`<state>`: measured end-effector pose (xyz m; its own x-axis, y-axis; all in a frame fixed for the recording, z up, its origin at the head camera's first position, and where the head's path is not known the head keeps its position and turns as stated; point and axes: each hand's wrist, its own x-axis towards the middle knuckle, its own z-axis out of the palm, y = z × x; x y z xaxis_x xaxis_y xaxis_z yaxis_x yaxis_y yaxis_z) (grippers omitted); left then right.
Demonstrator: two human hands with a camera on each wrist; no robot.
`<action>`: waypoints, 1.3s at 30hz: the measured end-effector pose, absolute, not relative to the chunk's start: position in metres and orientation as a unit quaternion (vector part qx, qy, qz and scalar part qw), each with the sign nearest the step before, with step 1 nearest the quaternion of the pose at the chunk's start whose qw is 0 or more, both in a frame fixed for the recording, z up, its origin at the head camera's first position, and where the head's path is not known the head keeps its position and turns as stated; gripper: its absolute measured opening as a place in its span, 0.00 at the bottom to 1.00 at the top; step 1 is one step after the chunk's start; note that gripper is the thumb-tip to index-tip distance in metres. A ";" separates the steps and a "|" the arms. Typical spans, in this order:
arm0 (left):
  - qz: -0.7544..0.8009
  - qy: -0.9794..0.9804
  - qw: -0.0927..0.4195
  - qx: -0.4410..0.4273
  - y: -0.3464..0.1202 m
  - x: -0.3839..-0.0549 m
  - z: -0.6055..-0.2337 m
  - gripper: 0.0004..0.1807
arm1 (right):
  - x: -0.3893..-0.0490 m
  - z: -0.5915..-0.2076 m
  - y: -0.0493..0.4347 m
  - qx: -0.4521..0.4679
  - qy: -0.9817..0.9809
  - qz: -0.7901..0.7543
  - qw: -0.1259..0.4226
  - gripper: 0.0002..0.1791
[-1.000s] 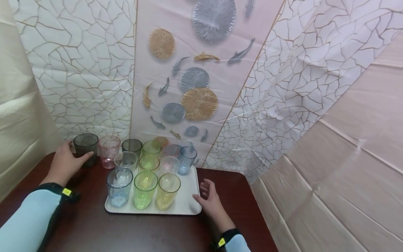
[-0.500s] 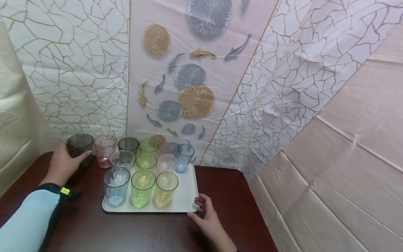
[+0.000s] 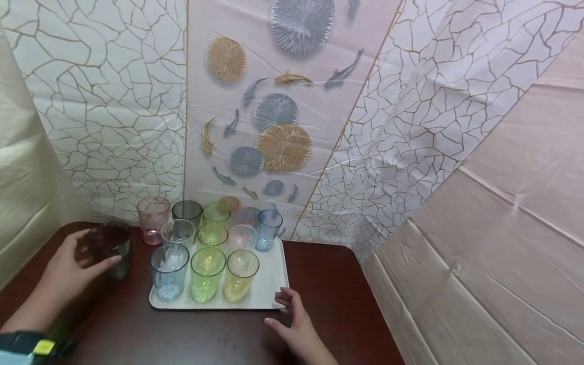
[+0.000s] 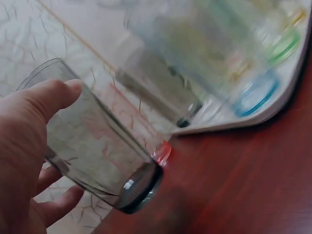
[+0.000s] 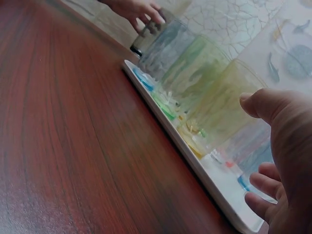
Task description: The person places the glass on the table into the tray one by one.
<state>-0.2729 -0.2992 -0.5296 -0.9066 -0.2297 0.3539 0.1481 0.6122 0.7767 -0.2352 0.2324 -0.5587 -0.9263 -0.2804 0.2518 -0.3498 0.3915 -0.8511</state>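
Observation:
My left hand (image 3: 66, 271) grips a dark grey see-through tumbler (image 3: 117, 251) at the left of the table, beside the tray. In the left wrist view, the thumb lies across the near side of the grey tumbler (image 4: 102, 141) close to its rim, with fingers round the other side. My right hand (image 3: 296, 324) is near the front right corner of the white tray (image 3: 274, 274), fingers relaxed and holding nothing. Blue (image 3: 170, 274), green (image 3: 208, 276) and yellow (image 3: 240, 278) tumblers form the tray's front row. A pink tumbler (image 3: 153, 220) stands at the back left.
Behind the front row stand several more tumblers, among them a grey one (image 3: 187, 212), a clear one (image 3: 178, 233) and a small blue one (image 3: 269, 230). The dark red-brown table (image 3: 205, 339) extends around the tray. Patterned cloth (image 3: 137, 111) hangs behind it.
My left hand has brought the grey tumbler from beside the pink one toward me. My right hand has moved down and slightly left, past the tray's right edge to its front corner.

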 end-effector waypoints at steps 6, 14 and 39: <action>-0.476 -0.840 0.248 -0.083 -0.273 -0.217 -0.531 0.48 | -0.226 -0.552 0.221 0.262 -0.821 0.505 0.049 0.41; -0.457 -0.833 0.220 -0.223 -0.222 -0.185 -0.519 0.50 | -0.215 -0.542 0.184 0.361 -0.784 0.505 -0.012 0.45; -0.474 -0.791 0.098 -0.373 -0.116 -0.183 -0.529 0.49 | -0.189 -0.526 0.156 0.379 -0.734 0.562 -0.051 0.50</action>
